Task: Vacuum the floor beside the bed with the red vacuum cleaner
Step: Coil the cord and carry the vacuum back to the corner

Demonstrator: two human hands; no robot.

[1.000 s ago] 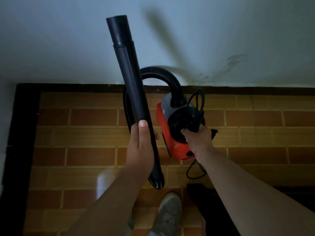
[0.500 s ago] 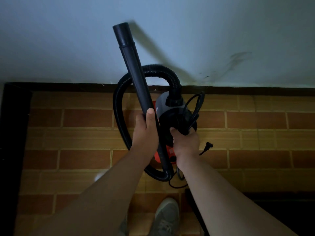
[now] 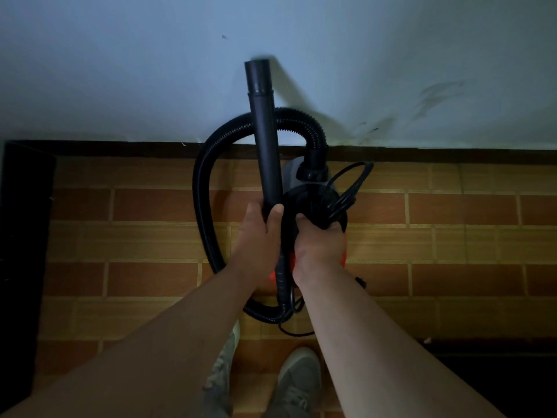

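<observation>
Both hands sit closer together than 1 second ago: the left hand (image 3: 259, 233) clamps its fingers round the black wand (image 3: 265, 140), the right hand (image 3: 319, 239) grips the red vacuum cleaner (image 3: 310, 191) and its coiled cord (image 3: 346, 194) above the tiled floor (image 3: 150, 206) by the wall, so vacuuming looks unstarted
</observation>
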